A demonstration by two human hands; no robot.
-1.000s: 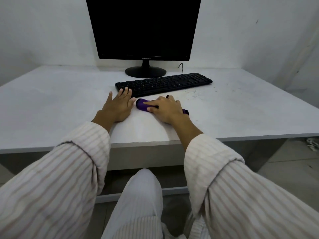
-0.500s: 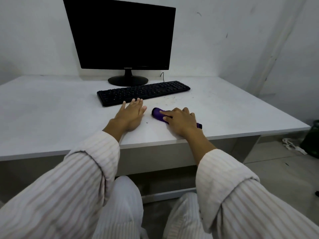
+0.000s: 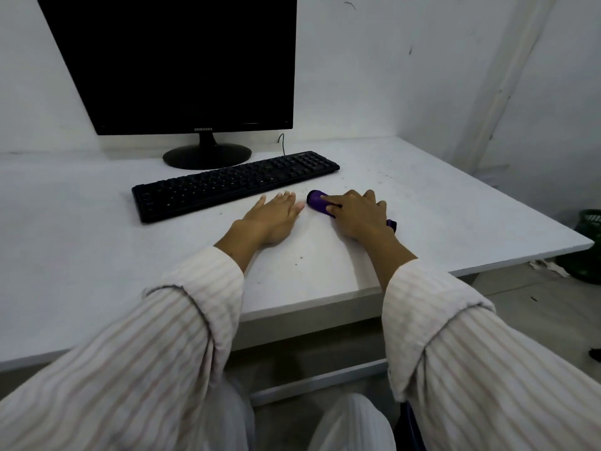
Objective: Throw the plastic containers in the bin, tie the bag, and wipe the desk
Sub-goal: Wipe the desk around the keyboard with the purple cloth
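Note:
A folded purple cloth lies on the white desk, just in front of the keyboard's right end. My right hand presses down on the cloth with curled fingers over it, and a purple corner sticks out behind my wrist. My left hand lies flat on the desk beside it, fingers straight, holding nothing. A dark green bin stands on the floor past the desk's right edge. No plastic containers are in view.
A black keyboard sits ahead of my hands, with a black monitor behind it against the wall. Small dark crumbs dot the desk's right half and front. A bit of white litter lies on the floor by the bin.
My head has turned left and down, so the desk's right side and the bin show more. My right hand with the cloth has slid a little to the right of the keyboard.

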